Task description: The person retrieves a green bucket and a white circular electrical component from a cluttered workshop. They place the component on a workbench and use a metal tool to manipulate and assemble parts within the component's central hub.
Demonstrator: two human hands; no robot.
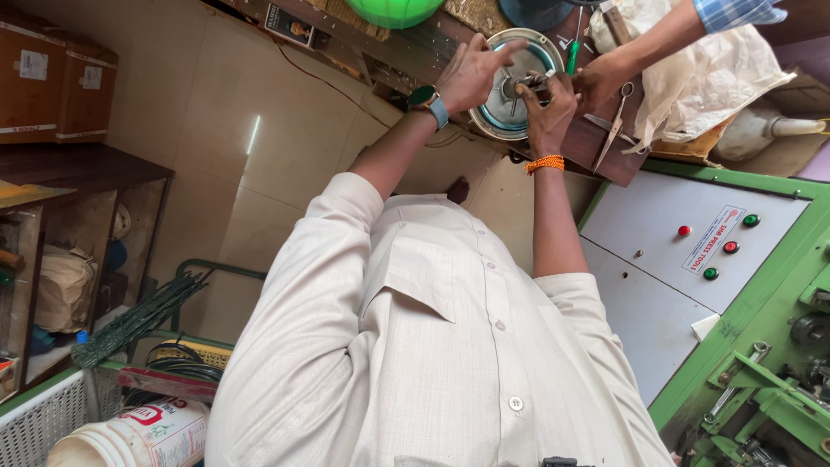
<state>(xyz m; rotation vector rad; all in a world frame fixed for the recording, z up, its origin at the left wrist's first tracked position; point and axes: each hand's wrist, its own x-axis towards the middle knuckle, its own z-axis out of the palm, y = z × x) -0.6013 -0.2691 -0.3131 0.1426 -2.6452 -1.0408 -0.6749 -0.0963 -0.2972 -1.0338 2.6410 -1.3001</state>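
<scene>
Left hand (471, 73) rests spread on the round metal housing (510, 86) at the workbench (596, 147) edge (mid-job, I judge); right hand (545, 108) pinches its hub.

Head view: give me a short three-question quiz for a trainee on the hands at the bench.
1. True or false: the left hand, the one with the watch, rests on the round metal disc.
2. The orange thread band sits on which wrist? A left, B right, C the other person's.
3. Which cutting tool lies on the bench just below the other person's hand?
Key: 1 true; 2 B; 3 scissors.
</scene>
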